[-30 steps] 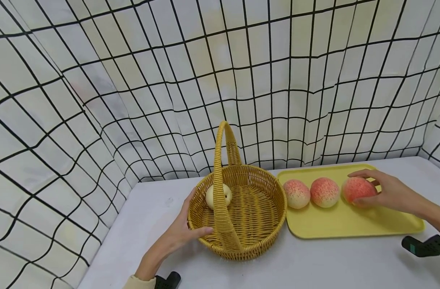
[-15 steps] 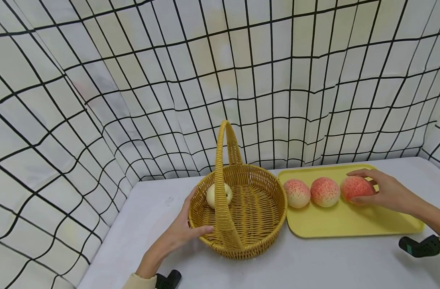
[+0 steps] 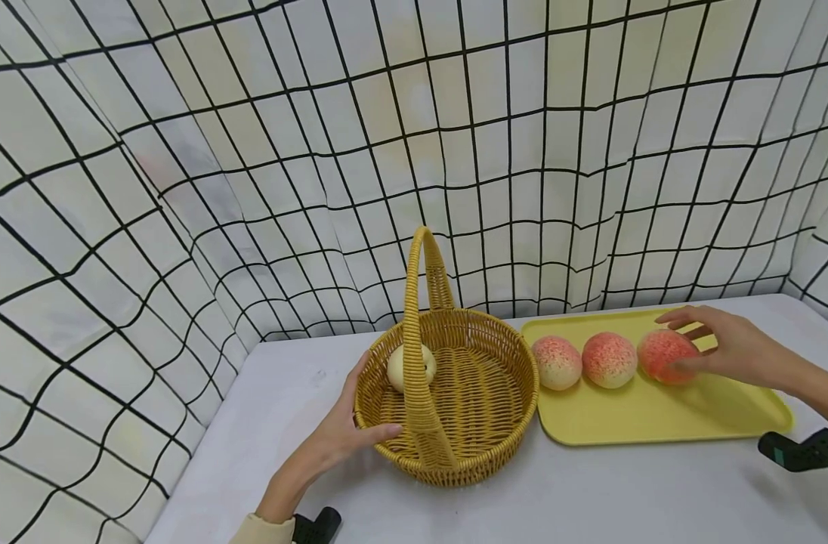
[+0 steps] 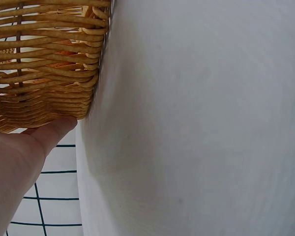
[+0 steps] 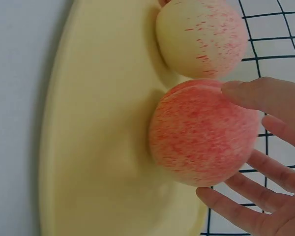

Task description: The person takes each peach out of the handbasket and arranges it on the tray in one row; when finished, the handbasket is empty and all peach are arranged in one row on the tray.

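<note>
A yellow wicker basket with a tall arched handle stands left of the tray. My left hand holds its left side, thumb over the rim and fingers along the outer wall. In the left wrist view, a finger touches the wicker low down. A pale round fruit with a dark spot lies inside, partly behind the handle. On the yellow tray, three peaches sit in a row. My right hand is around the rightmost peach, fingers spread loosely and the thumb overlapping its surface.
The left peach and middle peach sit close together near the basket's right rim. A white table bears everything. White cloth with a black grid rises behind and at the sides.
The right peach has shifted slightly left toward the middle one. My right hand's fingers have lifted and spread away from it. My left hand and the basket stay put.
</note>
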Demonstrator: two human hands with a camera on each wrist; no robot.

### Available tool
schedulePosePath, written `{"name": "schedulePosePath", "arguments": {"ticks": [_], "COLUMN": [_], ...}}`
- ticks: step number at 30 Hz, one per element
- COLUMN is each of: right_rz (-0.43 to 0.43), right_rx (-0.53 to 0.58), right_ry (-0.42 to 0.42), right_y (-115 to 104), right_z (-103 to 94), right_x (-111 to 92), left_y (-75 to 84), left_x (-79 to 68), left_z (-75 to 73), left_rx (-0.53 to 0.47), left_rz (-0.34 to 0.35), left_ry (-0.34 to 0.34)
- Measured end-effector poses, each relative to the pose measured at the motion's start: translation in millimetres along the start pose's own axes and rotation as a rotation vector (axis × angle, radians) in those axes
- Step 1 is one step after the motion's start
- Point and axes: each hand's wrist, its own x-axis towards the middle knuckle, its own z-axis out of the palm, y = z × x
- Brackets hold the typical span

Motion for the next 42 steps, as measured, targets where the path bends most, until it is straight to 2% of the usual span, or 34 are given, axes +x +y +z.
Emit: {"name": "schedulePosePath", "arguments": {"ticks": [4, 8, 13, 17, 28, 31, 36, 42], "right_rz": [-0.044, -0.104, -0.171, -0.244, -0.394, -0.434, -0.500, -0.551], "right_rx": [-0.019, -0.035, -0.011, 0.032, 0.232, 0.234, 0.202, 0.157], "right_ry": [0.032, 0.073, 0.092, 0.072, -0.024, -0.045, -0.111, -0.142], "right_y": [-8.8, -26.5, -62.4, -95.9, -186.7, -205.9, -225.7, -238.1], "right_z": [-5.1, -6.6, -2.2, 7.0, 51.8, 66.3, 94.1, 123.7], "right_x": [6.6, 14.5, 31.4, 48.4, 90.4, 100.7, 115.6, 128.7], "left_y": [0.6, 0.9, 0.6, 0.2, 3.8, 3.2, 3.2, 2.4], "left_x": [-0.4, -0.8, -1.9, -2.6, 1.7, 2.3, 0.6, -2.5], "left_z": [-1.9, -3.6, -3.2, -2.3, 0.0, -0.1, -0.3, -0.5], "left_rx": [0.007, 0.012, -0.007, -0.012, 0.008, 0.006, 0.012, 0.004], "left_rz": [-0.005, -0.011, -0.007, -0.004, -0.007, -0.002, -0.016, -0.022], "left_ry": [0.013, 0.022, 0.022, 0.019, 0.011, 0.007, 0.012, 0.019]}}
